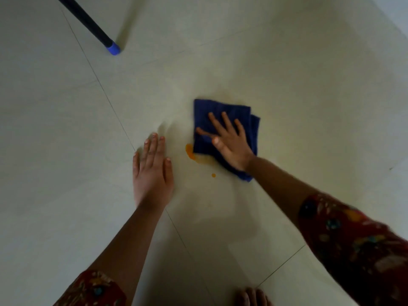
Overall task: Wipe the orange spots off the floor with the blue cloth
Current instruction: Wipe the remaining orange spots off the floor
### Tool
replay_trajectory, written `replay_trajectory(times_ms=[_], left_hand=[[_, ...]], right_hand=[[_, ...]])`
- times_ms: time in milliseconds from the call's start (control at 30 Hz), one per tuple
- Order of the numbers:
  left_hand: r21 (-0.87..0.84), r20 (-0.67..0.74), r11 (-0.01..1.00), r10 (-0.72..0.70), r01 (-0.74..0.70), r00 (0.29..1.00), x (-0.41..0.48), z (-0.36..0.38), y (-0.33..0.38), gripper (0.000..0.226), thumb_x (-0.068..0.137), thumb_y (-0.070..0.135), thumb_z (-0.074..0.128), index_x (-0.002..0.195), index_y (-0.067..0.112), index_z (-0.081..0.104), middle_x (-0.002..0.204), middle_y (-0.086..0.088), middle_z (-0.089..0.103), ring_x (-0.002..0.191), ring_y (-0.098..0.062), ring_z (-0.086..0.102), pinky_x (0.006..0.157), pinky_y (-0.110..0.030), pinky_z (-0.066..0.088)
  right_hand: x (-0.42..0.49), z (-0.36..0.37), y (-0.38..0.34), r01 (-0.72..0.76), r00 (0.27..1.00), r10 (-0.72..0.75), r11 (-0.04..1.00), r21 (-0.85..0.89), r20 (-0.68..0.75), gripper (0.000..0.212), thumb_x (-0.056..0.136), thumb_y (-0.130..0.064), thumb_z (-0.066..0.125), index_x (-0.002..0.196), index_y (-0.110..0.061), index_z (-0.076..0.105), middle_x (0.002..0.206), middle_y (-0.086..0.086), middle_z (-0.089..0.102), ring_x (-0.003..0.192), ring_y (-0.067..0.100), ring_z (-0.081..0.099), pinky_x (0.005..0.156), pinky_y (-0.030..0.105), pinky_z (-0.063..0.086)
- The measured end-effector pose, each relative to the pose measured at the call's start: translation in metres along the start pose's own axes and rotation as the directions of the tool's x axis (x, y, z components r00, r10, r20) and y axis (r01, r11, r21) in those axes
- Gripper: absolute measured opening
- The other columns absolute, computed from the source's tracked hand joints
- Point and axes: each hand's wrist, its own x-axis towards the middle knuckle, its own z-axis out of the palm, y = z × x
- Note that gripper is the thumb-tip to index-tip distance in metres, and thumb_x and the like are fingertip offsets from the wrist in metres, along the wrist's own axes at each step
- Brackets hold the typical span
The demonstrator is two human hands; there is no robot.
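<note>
**Blue cloth** (203, 113): folded into a rough square, lying flat on the floor (287, 85) under your right hand (231, 149). Its far edge lies past your fingertips and its near corner pokes out beside your wrist.

**Right hand:** the palm is down on the cloth and the fingers (239, 129) are straight and spread wide. The thumb points left toward the cloth's edge. It presses the cloth and does not grip it.

**Orange spots:**
- A larger smear (189, 151) is touching the cloth's left edge, just left of your right thumb tip and below the index fingertip.
- A small dot (213, 175) lies nearer you, below that thumb and apart from the cloth.
- A faint orange film seems to run between them.

All of it lies between your two thumbs.

**Left hand** (152, 173): flat on bare floor, apparently as a brace. The fingers are straight and close together, with the thumb a little apart. It is near the smear but not touching it.

**Step in hand:** the wiping stroke, judged partly done, since both spots are uncovered.

**Next move:** calls for sliding the cloth left and toward you, thumb side leading. Take it over the smear first and then the dot, keeping the palm flat so the folds do not ride up.

**Surroundings:**
- A dark pole (88, 21) with a blue tip (113, 49) rests on the floor well beyond your left fingertips.
- Red patterned sleeves (357, 244) cover both arms.
- Toes (251, 297) show at the near edge.
</note>
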Motion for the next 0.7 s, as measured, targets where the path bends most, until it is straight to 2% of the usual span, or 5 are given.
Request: replay_trajectory(times_ms=[133,300,400,533,700], left_hand=[[-0.120,-0.110,0.990,-0.085,0.072,0.990,-0.004,-0.008,-0.004,0.054,0.099,0.022,0.025,0.152,0.019,0.027,0.160,0.006,0.020,0.149,-0.012,0.014,0.122,-0.037,0.009],[0.022,-0.044,0.999,-0.027,0.028,0.999,-0.014,-0.019,-0.023,0.056,0.097,0.025,0.023,0.153,0.021,0.024,0.161,0.005,0.018,0.149,-0.011,0.011,0.122,-0.037,0.007],[0.066,-0.047,0.996,-0.060,0.063,0.997,-0.021,-0.027,-0.043,0.057,0.097,0.029,0.021,0.153,0.020,0.025,0.161,0.004,0.019,0.148,-0.012,0.012,0.122,-0.035,0.006],[0.013,-0.121,0.984,-0.176,0.179,0.977,-0.026,-0.030,-0.057,0.057,0.095,0.025,0.024,0.151,0.016,0.030,0.160,0.001,0.024,0.148,-0.014,0.018,0.121,-0.035,0.009],[-0.017,-0.147,0.966,-0.256,0.256,0.955,-0.020,-0.027,-0.051,0.058,0.095,0.025,0.020,0.152,0.018,0.029,0.160,0.003,0.022,0.148,-0.012,0.016,0.121,-0.031,0.005]], right_hand=[[-0.060,0.028,-0.020,0.135,0.990,-0.128,0.980,0.143,-0.061,0.059,0.100,-0.056,0.003,0.139,-0.044,0.045,0.160,-0.014,0.016,0.151,0.016,0.000,0.120,0.047,0.000],[-0.060,0.020,0.014,-0.394,0.913,0.376,0.914,-0.099,-0.160,0.074,0.087,-0.080,0.015,0.151,-0.048,-0.004,0.162,-0.007,-0.018,0.148,0.025,-0.019,0.116,0.058,-0.011],[-0.009,0.015,0.003,-0.422,0.903,0.403,0.898,-0.124,-0.149,0.073,0.088,-0.077,0.016,0.151,-0.047,-0.006,0.162,-0.005,-0.015,0.148,0.032,-0.016,0.114,0.060,-0.010],[-0.001,0.041,-0.055,-0.023,0.997,0.007,0.977,-0.213,-0.075,0.062,0.096,-0.050,0.018,0.154,-0.030,0.023,0.162,0.001,0.015,0.149,0.035,0.009,0.116,0.058,0.015],[-0.093,0.045,-0.037,0.584,0.802,-0.544,0.801,-0.132,0.245,0.057,0.103,-0.043,0.025,0.155,-0.026,0.010,0.163,-0.004,0.007,0.151,0.020,0.000,0.121,0.041,0.001]])
